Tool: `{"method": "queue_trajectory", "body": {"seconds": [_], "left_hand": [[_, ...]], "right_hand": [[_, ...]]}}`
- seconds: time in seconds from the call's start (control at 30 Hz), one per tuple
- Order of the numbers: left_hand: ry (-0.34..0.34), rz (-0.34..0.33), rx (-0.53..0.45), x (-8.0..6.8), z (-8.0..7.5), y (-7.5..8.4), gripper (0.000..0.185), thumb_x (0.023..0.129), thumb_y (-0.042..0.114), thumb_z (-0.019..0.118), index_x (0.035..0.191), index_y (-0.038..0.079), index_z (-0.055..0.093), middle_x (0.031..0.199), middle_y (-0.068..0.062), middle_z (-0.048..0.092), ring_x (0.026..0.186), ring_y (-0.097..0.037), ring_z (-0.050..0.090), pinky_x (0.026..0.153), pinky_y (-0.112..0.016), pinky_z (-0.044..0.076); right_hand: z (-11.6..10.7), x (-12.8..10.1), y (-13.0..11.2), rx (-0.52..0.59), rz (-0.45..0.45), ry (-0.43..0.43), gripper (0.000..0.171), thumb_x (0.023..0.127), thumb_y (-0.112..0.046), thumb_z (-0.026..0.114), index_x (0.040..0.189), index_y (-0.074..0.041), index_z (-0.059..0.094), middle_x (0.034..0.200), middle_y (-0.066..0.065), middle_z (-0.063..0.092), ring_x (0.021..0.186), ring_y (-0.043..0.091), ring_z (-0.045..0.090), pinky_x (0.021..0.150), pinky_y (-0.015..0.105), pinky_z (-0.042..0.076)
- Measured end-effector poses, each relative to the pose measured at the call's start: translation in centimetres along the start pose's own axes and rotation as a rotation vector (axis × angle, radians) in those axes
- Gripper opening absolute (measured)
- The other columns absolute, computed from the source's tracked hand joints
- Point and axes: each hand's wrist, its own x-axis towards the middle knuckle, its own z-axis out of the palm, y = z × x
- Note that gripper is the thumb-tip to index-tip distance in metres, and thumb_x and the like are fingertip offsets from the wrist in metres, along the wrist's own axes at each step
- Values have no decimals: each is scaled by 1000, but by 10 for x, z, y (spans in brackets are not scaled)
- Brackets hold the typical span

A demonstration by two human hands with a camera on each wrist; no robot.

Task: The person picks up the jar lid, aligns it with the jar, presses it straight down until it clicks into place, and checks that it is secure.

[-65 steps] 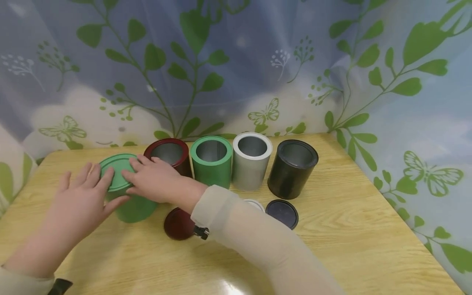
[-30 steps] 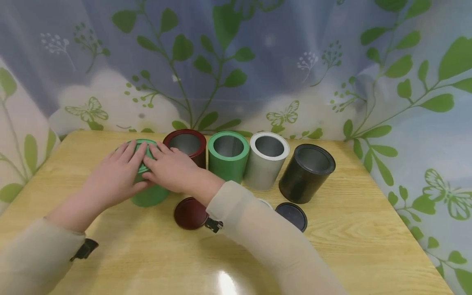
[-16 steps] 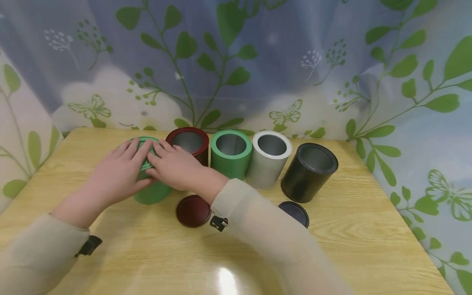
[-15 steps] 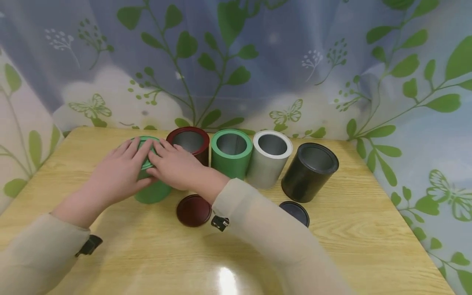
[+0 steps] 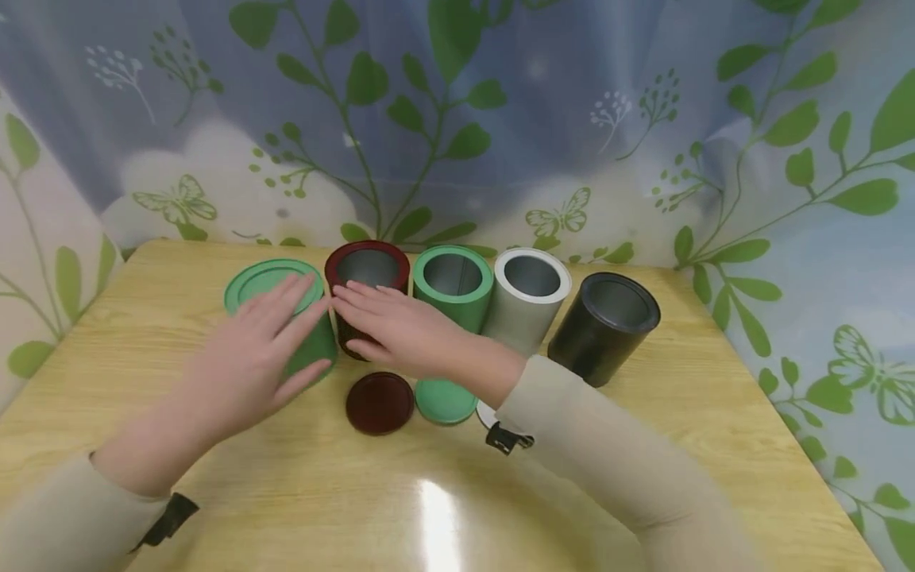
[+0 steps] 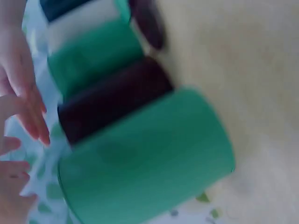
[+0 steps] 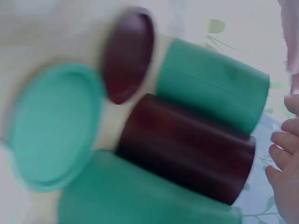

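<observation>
Green lidded can [image 5: 282, 314] at the left end of the row on the tabletop [image 5: 643, 461].
Left hand [image 5: 250, 361] hovers flat over it, fingers straight; right hand [image 5: 400, 330], fingers relaxed, is before the maroon can [image 5: 366, 274].

Head cam looked forward and down over my table [image 5: 686, 445] from above, taking in the whole can row | left wrist cam sat very close, side-on to the lidded green can [image 6: 149, 158] — blurred | right wrist cam, equally close, faced the maroon can [image 7: 187, 149] | all three shared those two cans and the maroon lid [image 5: 380, 403].
</observation>
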Motion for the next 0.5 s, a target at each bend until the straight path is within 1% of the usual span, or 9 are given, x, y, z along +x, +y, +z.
{"method": "queue_trajectory", "body": {"seconds": [0.03, 0.07, 0.1, 0.13, 0.23, 0.3, 0.37, 0.43, 0.5], "left_hand": [[50, 54, -31, -2, 3, 7, 63, 97, 48, 37, 131, -4, 49, 137, -25, 42, 123, -41, 42, 93, -56, 39], [76, 96, -53, -3, 8, 13, 63, 98, 47, 32, 127, -5, 52, 133, -24, 47, 118, -40, 47, 91, -54, 42], [75, 123, -68, -5, 12, 19, 61, 99, 45, 33, 125, -5, 55, 128, -23, 51, 115, -38, 51, 90, -51, 44], [44, 126, -78, -7, 16, 24, 61, 98, 46, 33, 124, -4, 56, 125, -22, 54, 112, -36, 53, 89, -49, 46], [-136, 65, -87, -11, 30, 32, 58, 94, 47, 48, 125, -2, 54, 124, -20, 55, 110, -33, 55, 87, -47, 48], [-281, -6, -75, -15, 39, 33, 63, 89, 47, 58, 129, -1, 50, 129, -21, 51, 114, -34, 52, 88, -48, 47], [-396, -66, -72, -18, 48, 34, 70, 84, 43, 66, 134, -2, 46, 134, -23, 46, 119, -37, 48, 89, -51, 45], [-474, -103, -76, -21, 56, 36, 75, 85, 45, 64, 136, -5, 42, 139, -25, 40, 123, -40, 43, 90, -53, 44], [-531, -123, -88, -23, 63, 38, 77, 86, 47, 61, 138, -5, 39, 142, -26, 35, 125, -43, 39, 91, -54, 43]], "right_hand": [[3, -7, 1, 19, -10, 12, 56, 99, -32, 45, 146, -7, 28, 151, 7, 25, 140, 16, 16, 112, 33, 15], [7, -14, 2, 33, -15, 17, 55, 99, -30, 46, 145, -6, 31, 150, 7, 28, 139, 17, 19, 112, 33, 16], [12, -21, 3, 49, -14, 16, 54, 98, -29, 48, 144, -5, 33, 149, 8, 30, 138, 18, 22, 111, 33, 18], [17, -27, 4, 63, -7, 7, 54, 98, -29, 50, 143, -4, 35, 148, 9, 32, 137, 18, 25, 111, 33, 21], [32, -40, 7, 73, 54, -77, 58, 97, -34, 50, 144, -4, 35, 147, 9, 34, 136, 19, 28, 109, 36, 26], [43, -46, 9, 57, 88, -149, 62, 97, -39, 49, 144, -3, 33, 148, 11, 32, 136, 20, 28, 107, 38, 29], [53, -49, 8, 30, 113, -218, 66, 96, -44, 47, 145, -3, 31, 149, 11, 29, 137, 20, 26, 106, 41, 30], [62, -50, 6, 14, 125, -268, 69, 95, -47, 46, 146, -4, 30, 150, 12, 27, 137, 20, 25, 106, 42, 30], [69, -51, 2, -5, 131, -306, 71, 94, -50, 46, 146, -4, 29, 151, 12, 24, 138, 21, 24, 106, 44, 30]]}}
